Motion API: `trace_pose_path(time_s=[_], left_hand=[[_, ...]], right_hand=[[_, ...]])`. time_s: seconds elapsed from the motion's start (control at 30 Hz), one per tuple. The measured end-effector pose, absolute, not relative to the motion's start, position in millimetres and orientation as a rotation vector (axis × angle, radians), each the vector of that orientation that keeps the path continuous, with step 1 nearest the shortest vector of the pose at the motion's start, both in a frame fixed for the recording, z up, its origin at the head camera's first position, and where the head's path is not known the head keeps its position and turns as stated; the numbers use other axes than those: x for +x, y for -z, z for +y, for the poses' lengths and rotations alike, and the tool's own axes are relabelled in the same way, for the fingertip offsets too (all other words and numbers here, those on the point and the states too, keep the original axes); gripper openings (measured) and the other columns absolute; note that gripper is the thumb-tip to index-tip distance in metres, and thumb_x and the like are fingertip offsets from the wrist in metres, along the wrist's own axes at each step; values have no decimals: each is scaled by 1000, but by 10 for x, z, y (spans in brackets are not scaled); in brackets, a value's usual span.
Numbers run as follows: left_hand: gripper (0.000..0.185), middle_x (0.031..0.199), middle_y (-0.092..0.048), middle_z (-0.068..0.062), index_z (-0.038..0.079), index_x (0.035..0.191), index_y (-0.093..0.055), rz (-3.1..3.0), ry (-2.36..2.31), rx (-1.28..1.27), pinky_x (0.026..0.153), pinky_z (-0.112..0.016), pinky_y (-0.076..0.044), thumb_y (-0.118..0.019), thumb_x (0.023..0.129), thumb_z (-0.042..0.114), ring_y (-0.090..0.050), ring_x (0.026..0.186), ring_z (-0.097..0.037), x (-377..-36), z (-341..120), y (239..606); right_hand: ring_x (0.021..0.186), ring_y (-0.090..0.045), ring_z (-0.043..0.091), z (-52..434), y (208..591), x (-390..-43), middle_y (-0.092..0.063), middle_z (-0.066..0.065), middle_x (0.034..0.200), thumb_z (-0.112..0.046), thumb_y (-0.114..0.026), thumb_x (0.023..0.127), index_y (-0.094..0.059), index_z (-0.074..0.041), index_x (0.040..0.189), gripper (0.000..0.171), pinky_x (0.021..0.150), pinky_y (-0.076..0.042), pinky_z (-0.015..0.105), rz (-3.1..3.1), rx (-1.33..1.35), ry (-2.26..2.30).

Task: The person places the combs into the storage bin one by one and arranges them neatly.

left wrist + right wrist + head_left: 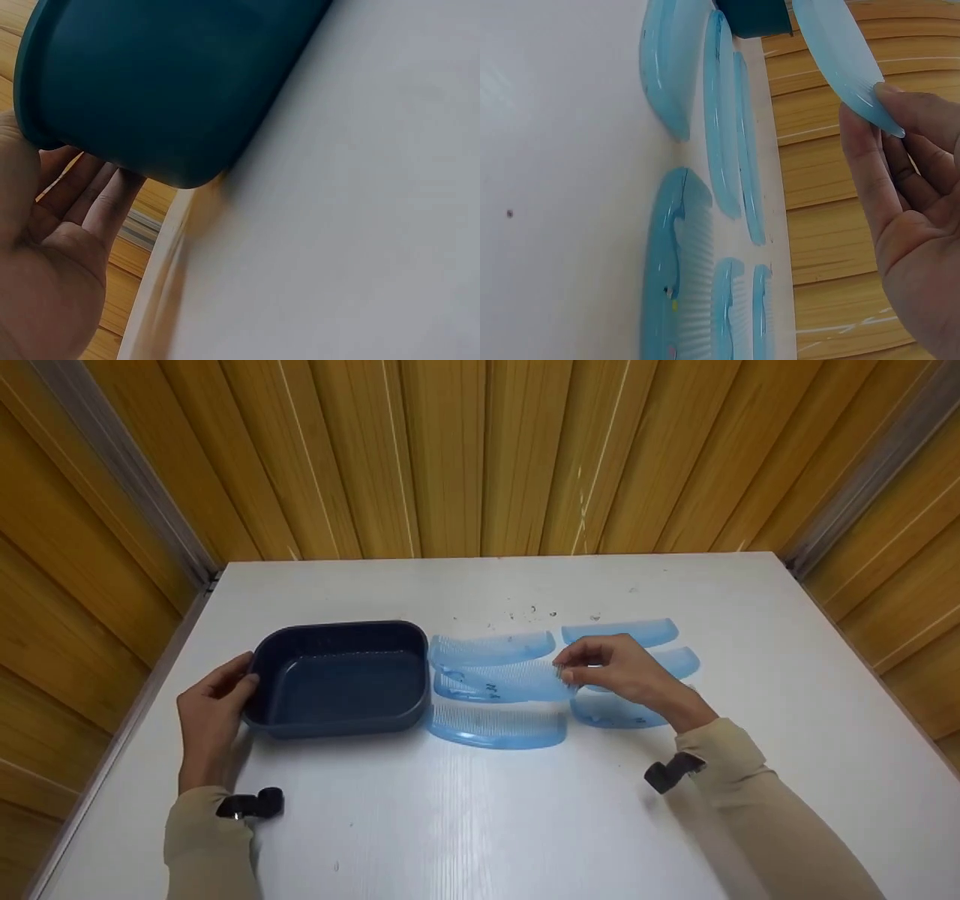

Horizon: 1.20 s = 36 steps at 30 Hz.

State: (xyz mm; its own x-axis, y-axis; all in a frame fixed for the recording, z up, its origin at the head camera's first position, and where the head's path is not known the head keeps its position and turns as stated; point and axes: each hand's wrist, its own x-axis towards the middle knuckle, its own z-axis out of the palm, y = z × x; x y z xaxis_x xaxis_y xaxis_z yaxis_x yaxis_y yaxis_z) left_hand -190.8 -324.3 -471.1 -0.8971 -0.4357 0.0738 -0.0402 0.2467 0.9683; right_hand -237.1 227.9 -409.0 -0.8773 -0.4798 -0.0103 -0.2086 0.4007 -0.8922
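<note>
My right hand [619,671] pinches one end of a translucent blue comb [847,64] between thumb and fingers. Seen from the right wrist, that comb is raised above the others. In the head view it overlaps a comb lying beneath it. At the left, my left hand [214,709] holds the end of a dark blue rectangular tub [337,730], thumb at the rim and fingers against the outer wall [150,97]. Nothing lies inside the tub. A blue comb [499,735] lies just right of the tub, nearest me, teeth pointing away.
Another comb [495,651] lies farther back in the left column. The right column holds a back comb [622,631], a middle one [681,662] and a front one [619,712], partly behind my right hand. Wood-patterned panels [480,457] surround the white table [420,825].
</note>
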Motion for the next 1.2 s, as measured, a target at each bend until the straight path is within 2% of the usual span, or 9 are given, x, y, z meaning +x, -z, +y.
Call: trace_pose_path(time_s=[0.13,0.33,0.57,0.77,1.03,1.2], left_hand=[[41,135,-69,-1,12,144,-69,-2197,1718,444,96,-12,-49,-70,104,18,-58,122,-13,-1904,-3244,4689],[40,131,-70,1,11,142,-70,-2154,1756,466,95,-12,-50,-72,102,13,-59,120,-13,-1918,-3254,4697],[38,130,-71,1,8,140,-70,-2160,1700,433,94,-12,-49,-71,102,10,-59,116,-11,-1903,-3224,4721],[40,136,-69,-2,10,143,-68,-2195,1673,428,97,-12,-48,-69,104,13,-59,119,-9,-1891,-3209,4719],[38,121,-72,2,7,140,-70,-2203,1611,401,92,-13,-50,-71,103,13,-61,111,-9,-1883,-3166,4699],[38,124,-72,0,6,140,-71,-2189,1645,382,93,-14,-50,-71,102,13,-60,113,-10,-1891,-3143,4696]], right_hand=[[96,-67,27,2123,4055,-2414,-74,9,110,-17,-79,98,-78,-5,119,24,88,-60,36,2387,-637,1475],[94,-67,26,1887,4031,-2488,-74,9,108,-15,-78,99,-77,-2,120,24,90,-61,43,2350,-702,1492],[94,-69,26,1654,4019,-2543,-75,10,112,-10,-76,99,-77,-3,119,21,87,-62,33,2298,-765,1499],[91,-71,27,1508,4004,-2582,-75,10,110,-9,-77,98,-78,-3,118,21,86,-62,34,2278,-761,1503],[91,-71,26,1338,3935,-2623,-75,8,110,-11,-77,99,-78,-4,119,21,87,-62,35,2276,-825,1470],[92,-71,25,1218,3908,-2653,-75,7,110,-11,-76,99,-78,-3,121,23,89,-62,35,2285,-808,1447]])
